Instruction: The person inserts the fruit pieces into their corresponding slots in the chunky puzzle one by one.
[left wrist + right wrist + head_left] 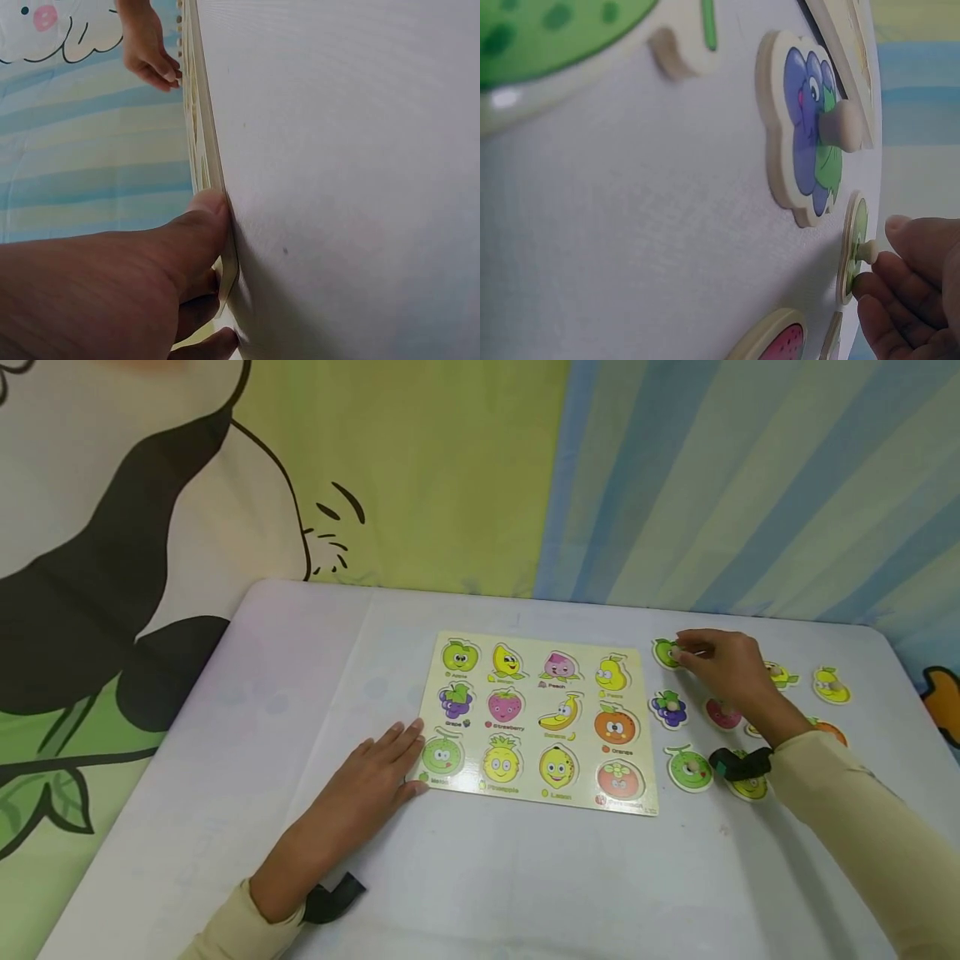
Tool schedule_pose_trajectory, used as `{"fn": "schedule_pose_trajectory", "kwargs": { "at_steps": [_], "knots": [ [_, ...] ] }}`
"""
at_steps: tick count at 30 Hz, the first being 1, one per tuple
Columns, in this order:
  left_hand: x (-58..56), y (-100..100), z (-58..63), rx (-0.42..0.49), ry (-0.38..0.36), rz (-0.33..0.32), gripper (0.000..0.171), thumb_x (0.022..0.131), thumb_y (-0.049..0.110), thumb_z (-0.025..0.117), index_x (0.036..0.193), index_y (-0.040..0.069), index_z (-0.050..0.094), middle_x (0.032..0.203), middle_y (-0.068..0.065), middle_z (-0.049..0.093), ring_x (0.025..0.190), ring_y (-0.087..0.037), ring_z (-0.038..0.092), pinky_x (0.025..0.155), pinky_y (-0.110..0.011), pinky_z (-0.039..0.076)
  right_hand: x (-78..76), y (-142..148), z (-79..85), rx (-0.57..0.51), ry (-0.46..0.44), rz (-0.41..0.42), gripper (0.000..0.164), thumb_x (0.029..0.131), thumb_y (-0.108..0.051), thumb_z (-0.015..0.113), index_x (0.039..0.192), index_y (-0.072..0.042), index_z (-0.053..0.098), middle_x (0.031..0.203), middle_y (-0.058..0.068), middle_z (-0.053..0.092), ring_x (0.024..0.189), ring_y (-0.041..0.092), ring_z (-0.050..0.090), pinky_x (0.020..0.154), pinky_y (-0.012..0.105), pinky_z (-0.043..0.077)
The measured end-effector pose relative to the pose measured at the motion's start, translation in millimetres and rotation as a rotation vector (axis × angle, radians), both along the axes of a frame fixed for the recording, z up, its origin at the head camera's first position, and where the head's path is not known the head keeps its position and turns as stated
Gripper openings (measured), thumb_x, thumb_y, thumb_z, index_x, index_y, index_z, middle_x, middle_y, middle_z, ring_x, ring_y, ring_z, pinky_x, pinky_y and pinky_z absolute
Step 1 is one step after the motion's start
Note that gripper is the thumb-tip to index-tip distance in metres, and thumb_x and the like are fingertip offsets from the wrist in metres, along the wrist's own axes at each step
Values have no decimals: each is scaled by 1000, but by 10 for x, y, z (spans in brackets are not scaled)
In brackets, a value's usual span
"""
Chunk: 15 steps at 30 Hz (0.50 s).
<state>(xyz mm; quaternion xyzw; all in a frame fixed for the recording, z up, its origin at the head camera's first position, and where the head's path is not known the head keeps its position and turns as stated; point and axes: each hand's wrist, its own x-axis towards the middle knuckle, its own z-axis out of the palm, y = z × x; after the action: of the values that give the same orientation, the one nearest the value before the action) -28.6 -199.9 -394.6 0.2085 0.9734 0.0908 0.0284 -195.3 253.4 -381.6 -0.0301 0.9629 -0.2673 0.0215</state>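
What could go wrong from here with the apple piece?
Missed grip: in the right wrist view, the right hand's thumb appears clear of the knob on the apple piece, so closing could slip.
Nudged neighbour: the grape piece lies close by and might get knocked.
Shifting board: the left hand touches only one end of the puzzle board, so it might swing if bumped.

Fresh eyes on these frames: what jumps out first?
Likely the fruit puzzle board, brightly printed, flat on the white table. Next, the knobbed fruit pieces scattered to its right. Then the big black-and-white cartoon figure at the head view's left.
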Motion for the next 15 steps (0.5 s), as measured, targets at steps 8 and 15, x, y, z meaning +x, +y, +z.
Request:
{"fn": "schedule_pose_trajectory", "kwargs": {
  "at_steps": [8, 15],
  "knots": [
    [-4, -12, -16, 14, -1, -2, 66, 85, 26, 77, 139, -3, 51, 151, -14, 39, 138, -36, 34, 102, -57, 40, -104, 5, -81, -17, -33, 22, 38, 97, -20, 63, 128, 2, 59, 116, 25, 61, 104, 39, 57, 86, 53, 49],
    [-5, -6, -13, 33, 4, 2, 68, 83, 25, 79, 138, -3, 51, 150, -15, 39, 138, -36, 35, 102, -57, 40, -132, -96, 12, -8, -93, -9, 28, 97, -12, 61, 119, 5, 64, 114, 25, 59, 100, 39, 55, 86, 54, 49]
  ]
}}
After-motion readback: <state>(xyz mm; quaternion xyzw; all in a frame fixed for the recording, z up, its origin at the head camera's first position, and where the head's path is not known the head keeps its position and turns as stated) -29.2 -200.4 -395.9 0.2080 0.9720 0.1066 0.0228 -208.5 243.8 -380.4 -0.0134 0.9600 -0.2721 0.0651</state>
